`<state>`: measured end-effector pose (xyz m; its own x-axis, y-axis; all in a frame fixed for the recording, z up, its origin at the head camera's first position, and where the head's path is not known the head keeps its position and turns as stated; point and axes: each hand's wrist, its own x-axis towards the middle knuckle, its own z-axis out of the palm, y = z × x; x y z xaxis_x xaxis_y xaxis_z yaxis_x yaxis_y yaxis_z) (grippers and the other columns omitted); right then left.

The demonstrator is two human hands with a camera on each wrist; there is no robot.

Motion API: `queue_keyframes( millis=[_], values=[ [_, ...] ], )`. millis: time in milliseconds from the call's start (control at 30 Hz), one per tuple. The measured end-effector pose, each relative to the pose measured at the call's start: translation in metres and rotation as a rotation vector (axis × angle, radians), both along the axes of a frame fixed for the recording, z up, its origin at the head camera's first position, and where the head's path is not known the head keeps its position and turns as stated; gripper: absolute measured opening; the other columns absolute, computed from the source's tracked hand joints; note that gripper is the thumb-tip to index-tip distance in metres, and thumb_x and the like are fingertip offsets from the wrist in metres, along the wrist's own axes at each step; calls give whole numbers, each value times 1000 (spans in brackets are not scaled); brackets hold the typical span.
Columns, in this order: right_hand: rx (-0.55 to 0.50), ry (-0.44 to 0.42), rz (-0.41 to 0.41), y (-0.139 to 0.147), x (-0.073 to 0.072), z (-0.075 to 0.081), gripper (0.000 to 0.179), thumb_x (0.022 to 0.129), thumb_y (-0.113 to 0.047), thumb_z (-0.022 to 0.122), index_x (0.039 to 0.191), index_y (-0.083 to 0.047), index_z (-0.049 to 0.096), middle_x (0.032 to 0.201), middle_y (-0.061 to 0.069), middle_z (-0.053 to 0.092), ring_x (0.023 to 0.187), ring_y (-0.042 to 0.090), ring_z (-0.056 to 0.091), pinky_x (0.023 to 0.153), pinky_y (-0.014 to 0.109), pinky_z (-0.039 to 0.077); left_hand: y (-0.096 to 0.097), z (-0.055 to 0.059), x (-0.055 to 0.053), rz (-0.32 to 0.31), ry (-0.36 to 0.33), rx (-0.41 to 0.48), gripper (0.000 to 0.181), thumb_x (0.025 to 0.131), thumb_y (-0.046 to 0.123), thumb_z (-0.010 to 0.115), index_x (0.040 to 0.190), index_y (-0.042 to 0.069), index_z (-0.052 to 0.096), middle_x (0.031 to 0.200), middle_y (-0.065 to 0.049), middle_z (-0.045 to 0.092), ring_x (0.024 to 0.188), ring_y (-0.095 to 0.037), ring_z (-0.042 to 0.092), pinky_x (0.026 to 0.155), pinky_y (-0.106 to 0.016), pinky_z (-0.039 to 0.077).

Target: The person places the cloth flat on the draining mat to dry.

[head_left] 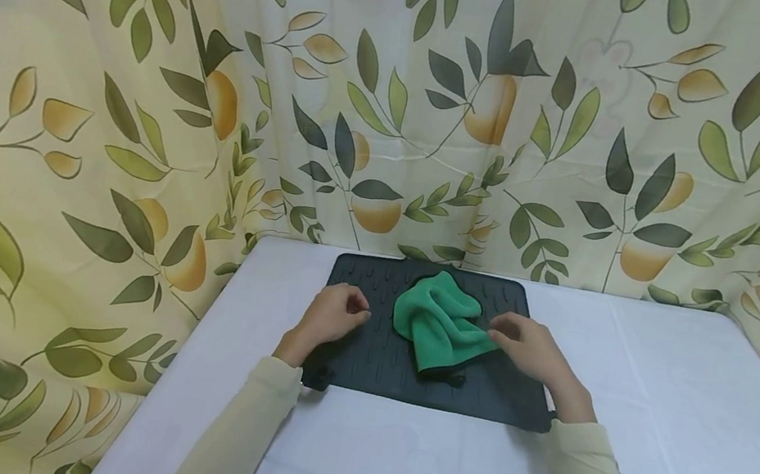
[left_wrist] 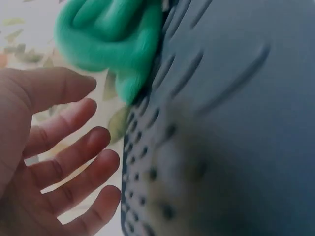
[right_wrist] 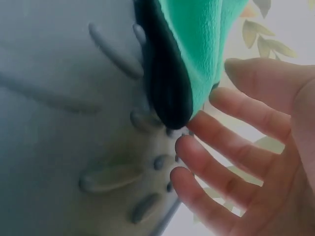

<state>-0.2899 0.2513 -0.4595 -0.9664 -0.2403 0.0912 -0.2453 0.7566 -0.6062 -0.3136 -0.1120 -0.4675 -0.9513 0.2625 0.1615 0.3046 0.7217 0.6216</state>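
A crumpled green cloth [head_left: 441,321] with a dark edge lies in a loose heap on a dark ridged mat [head_left: 359,366]. My left hand [head_left: 334,314] hovers over the mat's left side, apart from the cloth; in the left wrist view its fingers [left_wrist: 74,167] are loosely bent with nothing between them. On the other side, my right hand [head_left: 530,345] is at the cloth's right corner. The right wrist view shows its thumb and fingertips [right_wrist: 197,120] right beside the cloth's edge [right_wrist: 170,73], relaxed and spread, not closed round it.
The mat lies on a table with a white cover [head_left: 388,470], near its far edge. Behind and to the left hangs a curtain [head_left: 386,105] printed with leaves and fruit. Small dark tabs [head_left: 316,379] stick out at the mat's near corners.
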Motion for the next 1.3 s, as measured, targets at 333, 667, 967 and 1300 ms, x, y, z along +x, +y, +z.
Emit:
queue_keyframes(
  millis=[333,667,967,1300],
  values=[
    [55,-64,45,11,-2,-2,35,97,-22,68,122,1,66,109,20,71,100,34,67,80,48,57,43,-2,21,-238,-24,-66,22,89,37,79,98,17,74,96,4,67,87,-8,60,76,-24,51],
    [71,-85,90,5,-1,-6,40,86,-7,75,124,3,64,109,21,70,100,35,67,83,50,56,78,-9,42,-214,113,-385,49,83,61,77,105,18,70,97,6,68,81,-8,59,67,-22,47],
    [77,-16,35,4,-5,-8,15,97,-10,64,109,-3,69,95,12,72,84,24,64,73,42,52,80,-7,43,-163,189,-304,16,97,31,71,99,17,75,84,6,63,72,-6,55,60,-21,42],
    [42,35,-39,8,-2,-4,12,95,-4,62,107,-2,64,97,17,72,87,29,67,72,41,53,65,-1,34,-62,200,-195,8,92,15,67,100,17,70,84,6,63,70,-7,54,57,-22,42]
  ],
)
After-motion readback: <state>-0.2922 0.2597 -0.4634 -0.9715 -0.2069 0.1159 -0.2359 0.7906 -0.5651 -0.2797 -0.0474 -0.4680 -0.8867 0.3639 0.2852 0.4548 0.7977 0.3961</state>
